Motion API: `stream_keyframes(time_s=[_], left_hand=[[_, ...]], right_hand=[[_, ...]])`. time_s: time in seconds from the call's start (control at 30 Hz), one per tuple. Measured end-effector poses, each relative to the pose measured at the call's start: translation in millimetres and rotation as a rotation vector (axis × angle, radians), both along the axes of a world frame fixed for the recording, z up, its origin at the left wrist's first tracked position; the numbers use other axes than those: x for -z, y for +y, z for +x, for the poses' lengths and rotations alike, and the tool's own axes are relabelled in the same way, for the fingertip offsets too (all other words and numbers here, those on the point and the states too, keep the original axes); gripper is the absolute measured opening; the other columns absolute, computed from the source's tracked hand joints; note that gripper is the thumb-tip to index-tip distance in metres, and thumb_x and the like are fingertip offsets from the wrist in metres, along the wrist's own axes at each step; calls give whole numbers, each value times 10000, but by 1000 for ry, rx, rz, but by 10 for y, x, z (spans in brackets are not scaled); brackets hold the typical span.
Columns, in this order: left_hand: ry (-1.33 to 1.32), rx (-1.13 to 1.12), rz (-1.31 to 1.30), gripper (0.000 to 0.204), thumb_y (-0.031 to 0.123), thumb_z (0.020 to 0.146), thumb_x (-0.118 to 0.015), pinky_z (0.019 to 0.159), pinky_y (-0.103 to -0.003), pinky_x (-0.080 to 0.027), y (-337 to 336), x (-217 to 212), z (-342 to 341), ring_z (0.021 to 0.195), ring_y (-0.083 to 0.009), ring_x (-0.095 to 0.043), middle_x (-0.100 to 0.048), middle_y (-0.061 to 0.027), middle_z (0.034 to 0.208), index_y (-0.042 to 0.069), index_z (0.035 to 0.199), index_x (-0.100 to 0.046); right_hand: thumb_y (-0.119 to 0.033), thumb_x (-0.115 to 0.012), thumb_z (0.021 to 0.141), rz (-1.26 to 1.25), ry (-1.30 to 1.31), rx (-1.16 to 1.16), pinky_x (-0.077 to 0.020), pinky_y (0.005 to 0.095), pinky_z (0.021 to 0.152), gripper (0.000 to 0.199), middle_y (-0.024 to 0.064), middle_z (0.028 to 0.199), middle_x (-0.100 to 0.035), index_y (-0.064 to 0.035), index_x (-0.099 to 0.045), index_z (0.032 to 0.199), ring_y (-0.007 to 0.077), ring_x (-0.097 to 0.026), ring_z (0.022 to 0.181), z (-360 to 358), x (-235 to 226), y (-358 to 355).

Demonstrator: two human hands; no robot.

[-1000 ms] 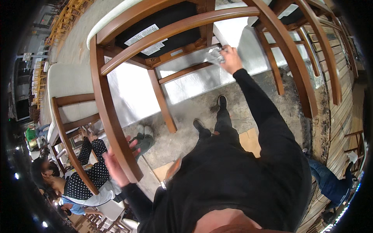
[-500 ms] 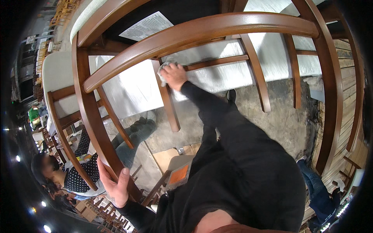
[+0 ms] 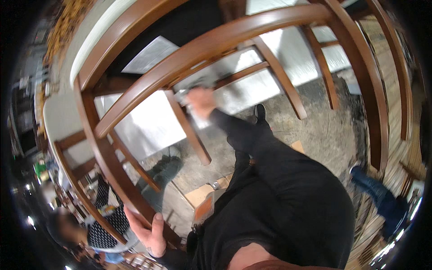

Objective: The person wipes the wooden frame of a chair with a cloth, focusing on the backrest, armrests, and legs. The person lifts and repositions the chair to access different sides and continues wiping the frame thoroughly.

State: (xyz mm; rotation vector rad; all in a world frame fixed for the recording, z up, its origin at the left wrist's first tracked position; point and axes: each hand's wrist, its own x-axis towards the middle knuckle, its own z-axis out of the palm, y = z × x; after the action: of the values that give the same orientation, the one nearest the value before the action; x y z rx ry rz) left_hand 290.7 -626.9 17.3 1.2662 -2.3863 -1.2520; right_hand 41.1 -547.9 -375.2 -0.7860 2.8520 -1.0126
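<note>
A brown wooden chair frame [image 3: 211, 38] with a curved rail stretches across the upper part of the view, its dark underside [image 3: 175, 27] showing a white label [image 3: 150, 53]. At lower left my left hand [image 3: 150, 233] is closed around a leg of the frame [image 3: 118, 173], thumb on the near side. My right hand [image 3: 201, 101] reaches past the curved rail, smeared by motion, with a crumpled greyish cloth [image 3: 182, 95] in its fingers. The cloth is against or very near an upright wooden leg [image 3: 184, 123]; contact is blurred.
White, shiny plastic-like sheeting [image 3: 150, 123] lies behind the wooden legs. One person in a dotted top [image 3: 108, 229] is at lower left, another in dark clothes [image 3: 389, 209] at lower right. Cardboard [image 3: 200, 195] lies on the stained floor [image 3: 315, 135]. Wooden planks [image 3: 393, 76] run along the right.
The view has tilted and shifted, so the frame appears farther left. My right hand still holds the cloth near the same leg, now blurred. My left hand keeps its grip.
</note>
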Motion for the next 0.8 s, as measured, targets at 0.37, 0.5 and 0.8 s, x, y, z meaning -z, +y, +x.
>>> stream_keyframes(time_s=[0.37, 0.5, 0.8], left_hand=[[61, 180, 77, 728, 53, 866, -680, 637, -292, -496, -119, 11, -45, 786, -170, -569, -565, -107, 1093, 7, 1497, -320], [44, 307, 53, 728, -11, 873, -692, 799, -335, -502, -223, -3, -30, 936, -206, -578, -575, -136, 1211, 2, 1496, -317], [32, 312, -7, 726, 16, 853, -686, 792, -368, -489, -125, -39, -96, 905, -215, -576, -587, -141, 1159, -12, 1488, -336]], right_hand=[[-51, -680, 718, 20, 182, 430, -428, 498, 963, 515, 131, 1246, -607, -107, -631, 1228, 334, -550, 1155, -54, -568, 2611], [-129, -748, 714, 582, -249, 644, -403, 494, 990, 809, 111, 1369, -502, -122, -439, 1461, 328, -480, 1230, 688, -289, 3577], [-134, -546, 874, 299, 26, 538, -474, 505, 953, 457, 146, 1250, -592, -90, -549, 1329, 333, -565, 1177, -1628, -188, 2385]])
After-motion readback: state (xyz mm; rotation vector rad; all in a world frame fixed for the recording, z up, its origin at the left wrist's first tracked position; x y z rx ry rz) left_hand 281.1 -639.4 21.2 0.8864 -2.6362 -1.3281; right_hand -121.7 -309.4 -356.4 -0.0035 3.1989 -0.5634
